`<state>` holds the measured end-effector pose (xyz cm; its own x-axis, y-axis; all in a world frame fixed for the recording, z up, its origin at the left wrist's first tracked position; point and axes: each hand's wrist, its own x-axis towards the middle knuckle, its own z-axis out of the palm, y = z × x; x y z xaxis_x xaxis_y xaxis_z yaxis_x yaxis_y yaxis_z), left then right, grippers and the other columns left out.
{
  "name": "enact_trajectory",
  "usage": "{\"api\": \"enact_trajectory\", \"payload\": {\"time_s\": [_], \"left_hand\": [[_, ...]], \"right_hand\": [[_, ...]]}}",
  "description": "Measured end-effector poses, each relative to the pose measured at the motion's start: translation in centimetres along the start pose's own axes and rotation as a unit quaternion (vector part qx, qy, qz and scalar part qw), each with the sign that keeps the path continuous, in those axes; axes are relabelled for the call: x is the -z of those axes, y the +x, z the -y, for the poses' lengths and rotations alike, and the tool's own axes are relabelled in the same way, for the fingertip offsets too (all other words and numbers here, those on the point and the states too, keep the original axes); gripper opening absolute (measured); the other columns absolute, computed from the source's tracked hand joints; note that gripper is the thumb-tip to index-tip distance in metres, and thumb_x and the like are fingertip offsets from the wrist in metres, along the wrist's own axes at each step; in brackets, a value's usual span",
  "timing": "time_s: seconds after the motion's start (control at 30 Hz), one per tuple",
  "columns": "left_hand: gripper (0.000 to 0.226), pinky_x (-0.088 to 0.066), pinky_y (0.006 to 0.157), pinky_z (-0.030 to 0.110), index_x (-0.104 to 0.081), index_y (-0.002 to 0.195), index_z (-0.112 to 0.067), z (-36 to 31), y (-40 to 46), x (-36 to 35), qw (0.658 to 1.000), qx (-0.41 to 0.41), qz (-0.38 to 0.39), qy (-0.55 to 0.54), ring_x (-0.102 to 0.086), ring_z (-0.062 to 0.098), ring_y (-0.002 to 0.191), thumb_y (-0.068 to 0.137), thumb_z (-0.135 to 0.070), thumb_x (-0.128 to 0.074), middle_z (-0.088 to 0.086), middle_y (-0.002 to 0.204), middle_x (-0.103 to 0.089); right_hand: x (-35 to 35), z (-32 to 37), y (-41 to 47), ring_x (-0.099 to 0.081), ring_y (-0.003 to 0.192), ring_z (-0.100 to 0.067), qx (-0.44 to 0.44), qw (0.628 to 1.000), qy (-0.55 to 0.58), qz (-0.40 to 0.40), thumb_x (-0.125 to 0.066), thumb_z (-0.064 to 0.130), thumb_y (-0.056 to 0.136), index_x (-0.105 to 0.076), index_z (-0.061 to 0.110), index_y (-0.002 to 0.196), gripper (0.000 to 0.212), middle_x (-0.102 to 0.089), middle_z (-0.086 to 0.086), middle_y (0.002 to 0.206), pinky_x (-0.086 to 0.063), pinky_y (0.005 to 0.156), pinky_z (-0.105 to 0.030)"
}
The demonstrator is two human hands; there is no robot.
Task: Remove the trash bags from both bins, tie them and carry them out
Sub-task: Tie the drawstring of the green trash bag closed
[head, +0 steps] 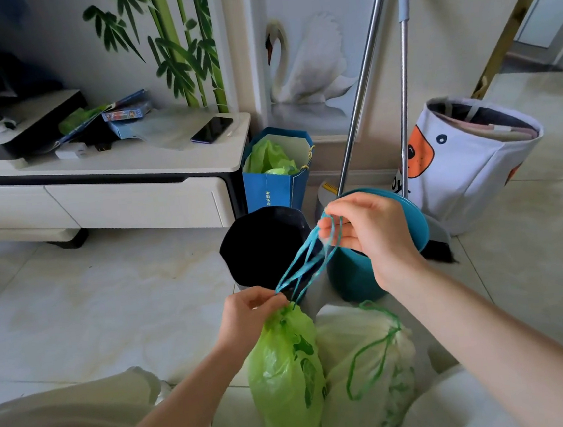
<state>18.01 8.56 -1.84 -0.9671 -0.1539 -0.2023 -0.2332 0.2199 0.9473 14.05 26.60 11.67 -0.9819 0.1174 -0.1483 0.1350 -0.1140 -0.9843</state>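
Tying the green bag: cord pulled taut, knot not yet made.

Two bins stand on the tiled floor ahead, the black bin [262, 246] and the teal bin [373, 256] side by side, both seemingly without liners. Nearer, two bags are out and lie touching: a white bag [366, 360] with its green cord hanging loose, and the green bag [285, 374] being closed. The left hand [245, 316] pinches the green bag's gathered neck, fingers pressed together; the right hand [375, 235] pinches the blue cord [303, 262] loops between thumb and fingers, raised above the neck. Next comes looping the cord round and knotting it, the neck held tight. The blue paper bag [277, 179] by the cabinet bears printed characters too small to read; the fabric hamper [467, 161] shows partial letters only.
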Motion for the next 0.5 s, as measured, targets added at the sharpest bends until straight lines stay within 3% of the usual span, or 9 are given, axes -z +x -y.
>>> {"api": "enact_trajectory", "payload": {"time_s": [0.1,0.27,0.4,0.5], "left_hand": [[0.015,-0.041,0.056,0.021,-0.076,0.072,-0.013,0.3,0.0,0.4,1.000,0.027,-0.011,-0.012,-0.049,0.011,0.059,0.083,-0.022,-0.072,-0.004,0.067,-0.073],[0.016,-0.046,0.057,0.012,-0.076,0.070,-0.012,0.2,-0.2,0.6,1.000,0.027,0.001,-0.015,-0.059,-0.001,0.055,0.084,-0.019,-0.071,0.000,0.067,-0.073],[0.014,-0.048,0.062,0.030,-0.077,0.080,-0.009,0.1,0.1,0.6,0.986,-0.052,0.102,0.121,-0.053,0.009,0.060,0.086,-0.017,-0.067,0.009,0.073,-0.072],[0.016,-0.047,0.067,0.032,-0.075,0.095,-0.012,-0.1,0.0,0.7,0.945,-0.117,0.194,0.236,-0.052,0.011,0.066,0.088,-0.015,-0.061,0.010,0.080,-0.070]], "right_hand": [[0.3,-0.7,0.1,-0.070,0.066,-0.023,0.055,0.995,-0.079,-0.004,-0.060,0.008,0.085,-0.067,0.009,0.074,0.014,-0.072,-0.009,0.066,-0.061,0.070,-0.036],[0.4,-1.1,-0.1,-0.061,0.062,-0.014,0.150,0.968,-0.199,0.010,-0.062,0.016,0.085,-0.068,0.020,0.072,0.016,-0.065,-0.001,0.065,-0.057,0.064,-0.030],[0.0,-0.9,-0.4,-0.055,0.049,-0.013,0.166,0.965,-0.197,0.054,-0.060,0.014,0.089,-0.066,0.012,0.077,0.013,-0.058,-0.005,0.055,-0.050,0.052,-0.023],[-0.8,-1.2,-0.5,-0.068,0.063,-0.018,0.166,0.965,-0.185,0.086,-0.059,0.012,0.090,-0.066,0.006,0.085,0.011,-0.066,-0.010,0.067,-0.057,0.059,-0.028]]}}
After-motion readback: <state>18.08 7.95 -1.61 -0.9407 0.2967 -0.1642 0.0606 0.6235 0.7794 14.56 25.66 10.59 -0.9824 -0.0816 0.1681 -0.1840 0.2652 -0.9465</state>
